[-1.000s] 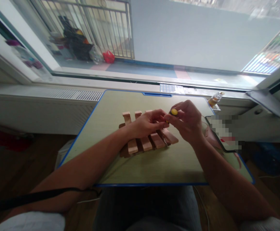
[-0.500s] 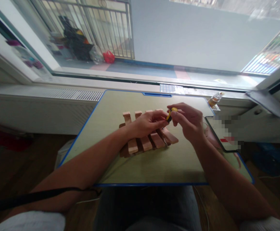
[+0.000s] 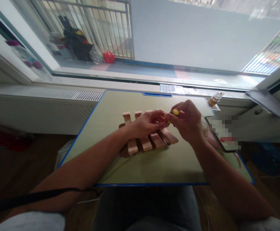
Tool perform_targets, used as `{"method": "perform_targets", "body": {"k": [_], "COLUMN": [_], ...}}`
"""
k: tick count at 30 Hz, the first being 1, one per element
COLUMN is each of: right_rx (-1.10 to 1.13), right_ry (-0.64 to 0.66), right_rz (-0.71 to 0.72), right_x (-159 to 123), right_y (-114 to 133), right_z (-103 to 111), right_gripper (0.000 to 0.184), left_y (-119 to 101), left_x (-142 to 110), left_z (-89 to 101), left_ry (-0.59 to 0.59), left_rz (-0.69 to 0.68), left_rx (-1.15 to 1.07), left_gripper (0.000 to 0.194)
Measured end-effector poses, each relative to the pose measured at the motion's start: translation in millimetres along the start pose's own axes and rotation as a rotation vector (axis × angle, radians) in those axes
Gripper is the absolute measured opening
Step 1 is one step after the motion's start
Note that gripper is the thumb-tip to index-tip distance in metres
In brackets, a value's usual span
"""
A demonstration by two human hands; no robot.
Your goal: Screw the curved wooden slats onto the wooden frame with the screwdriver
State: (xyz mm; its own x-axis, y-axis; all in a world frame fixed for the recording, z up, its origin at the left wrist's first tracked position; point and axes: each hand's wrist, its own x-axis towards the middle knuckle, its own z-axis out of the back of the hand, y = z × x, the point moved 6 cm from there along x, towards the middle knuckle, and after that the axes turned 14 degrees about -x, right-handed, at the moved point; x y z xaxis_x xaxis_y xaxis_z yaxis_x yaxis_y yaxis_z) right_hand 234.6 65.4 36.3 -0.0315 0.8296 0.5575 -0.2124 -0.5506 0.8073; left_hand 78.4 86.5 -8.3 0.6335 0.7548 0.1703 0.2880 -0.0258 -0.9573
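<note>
A small wooden slatted piece [image 3: 146,143], with several slats side by side, lies on the folding table's pale top [image 3: 188,160]. Over its upper right part rests my left hand [image 3: 146,123], its fingers pinched together; what is between them is hidden. My right hand [image 3: 188,120] is closed around the yellow and black handle of a short screwdriver [image 3: 175,112], held just above the right-hand slat. The fingertips of both hands meet near the screwdriver's lower end, and its tip is hidden.
A dark-edged tablet or phone [image 3: 223,138], partly blurred, lies at the table's right edge. Behind the table are a window sill with a keyboard-like white object [image 3: 171,88] and a small bottle [image 3: 215,98]. A radiator [image 3: 41,109] stands at the left.
My right hand has turned and tilted the screwdriver, so its yellow end now faces more toward me. My left hand and the wooden piece have stayed almost in place.
</note>
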Motion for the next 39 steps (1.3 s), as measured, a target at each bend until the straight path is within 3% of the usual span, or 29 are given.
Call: {"method": "perform_targets", "body": {"k": [7,16,24,28,34,39], "right_rx": [-0.013,-0.036,0.002,0.012,-0.001,0.013], "right_ry": [0.074,0.064,-0.003,-0.009,0.053,0.074], "right_rz": [-0.068,-0.045,-0.03,-0.032,-0.064,-0.07], "right_x": [-1.8,-1.4,-1.4,-2.1,-2.9,-2.9], "right_y": [7.5,7.5,2.7,0.4,5.8,11.8], "right_z": [1.8,3.2,-0.5,-0.9,0.5,0.4], "right_gripper": [0.029,0.019,0.041,0.042,0.024,0.02], "left_y": [-4.9,-9.9,-6.9,-4.7,-3.3,-4.8], "left_x": [0.9,1.0,-2.1,-1.6,0.7,1.3], "left_z": [-0.3,0.4,-1.2,-2.0,-0.7,0.0], "left_ry": [0.008,0.006,0.008,0.02,0.026,0.031], "left_rz": [-0.005,-0.017,0.018,0.011,-0.005,-0.024], "left_rx": [0.054,0.133,0.052,0.015,0.028,0.061], "left_gripper": [0.041,0.041,0.042,0.039,0.04,0.037]}}
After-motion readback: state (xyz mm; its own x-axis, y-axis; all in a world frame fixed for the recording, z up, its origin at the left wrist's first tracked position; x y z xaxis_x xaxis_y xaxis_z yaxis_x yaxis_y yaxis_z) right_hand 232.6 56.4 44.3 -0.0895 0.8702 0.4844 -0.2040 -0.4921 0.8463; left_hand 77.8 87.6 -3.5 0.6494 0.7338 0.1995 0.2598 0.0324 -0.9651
